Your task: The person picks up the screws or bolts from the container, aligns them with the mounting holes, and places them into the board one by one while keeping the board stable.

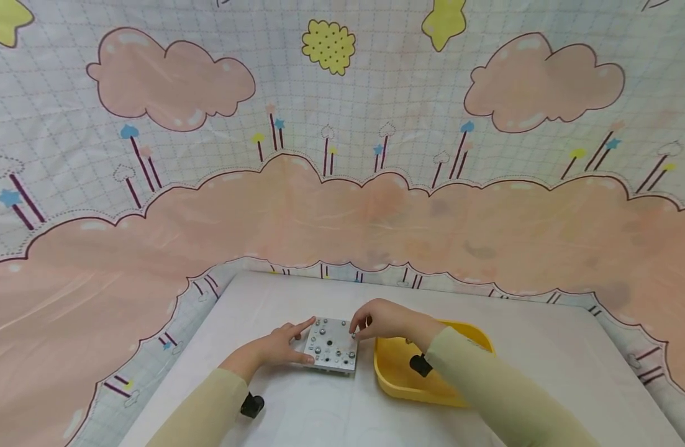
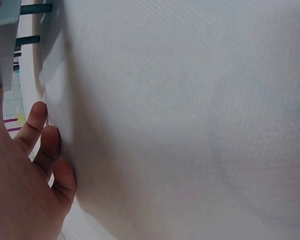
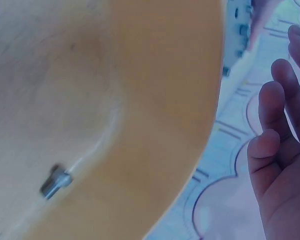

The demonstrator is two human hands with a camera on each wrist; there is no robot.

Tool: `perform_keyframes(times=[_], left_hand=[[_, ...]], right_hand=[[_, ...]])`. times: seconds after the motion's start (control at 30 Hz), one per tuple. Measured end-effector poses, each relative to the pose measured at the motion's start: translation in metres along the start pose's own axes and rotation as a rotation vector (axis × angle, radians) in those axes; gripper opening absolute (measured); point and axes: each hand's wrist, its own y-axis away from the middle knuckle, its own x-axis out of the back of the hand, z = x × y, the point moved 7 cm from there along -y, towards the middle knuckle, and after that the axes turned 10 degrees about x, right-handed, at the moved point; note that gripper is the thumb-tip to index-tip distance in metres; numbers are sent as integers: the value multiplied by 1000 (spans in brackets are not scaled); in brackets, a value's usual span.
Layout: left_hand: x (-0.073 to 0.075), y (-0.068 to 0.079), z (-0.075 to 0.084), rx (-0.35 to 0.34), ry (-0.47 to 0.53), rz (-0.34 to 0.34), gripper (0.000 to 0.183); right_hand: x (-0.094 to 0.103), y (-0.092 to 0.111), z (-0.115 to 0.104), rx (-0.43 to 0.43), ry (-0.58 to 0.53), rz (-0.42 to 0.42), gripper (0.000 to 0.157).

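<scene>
A square silver metal plate (image 1: 333,341) bears several small bolts, and their threaded ends (image 2: 36,9) stick out below it in the left wrist view. My left hand (image 1: 275,346) holds the plate by its left side, index fingertip at the far corner and thumb at the near one. The other fingers (image 2: 50,142) are loosely bent over the white cloth. At the plate's right edge, my right hand (image 1: 378,320) pinches a small bolt (image 1: 353,336) between thumb and index finger. The right wrist view shows that hand (image 3: 290,165) from the side, its fingertips partly cut off.
A yellow tray (image 1: 395,392) stands right of the plate, under my right forearm. Inside it lies a loose bolt (image 3: 56,181). White cloth (image 1: 286,410) covers the table, and a patterned curtain (image 1: 342,217) hangs behind it. A black wrist camera (image 1: 253,406) sits by my left sleeve.
</scene>
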Motion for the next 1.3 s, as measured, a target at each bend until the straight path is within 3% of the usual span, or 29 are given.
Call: perform_keyframes(times=[0.17,0.37,0.6,0.83,1.07,1.3], left_hand=[[-1,0,-1,-24,3,16,103],[1,4,-1,7,3,17,101],[2,6,-3,17,5,20,101],[1,3,-4,9,2,16,100],[2,5,0,12,-4,9,101],[4,7,5,15,-10,11,99]], right_hand=[[9,24,16,-35,-56,43,9],[16,57,41,-60,-130,92,10],[20,84,61,-89,-88,116,15],[13,88,71,-99,13,87,15],[4,86,75,-58,236,63,9],[-2,87,83,-159,261,64,9]])
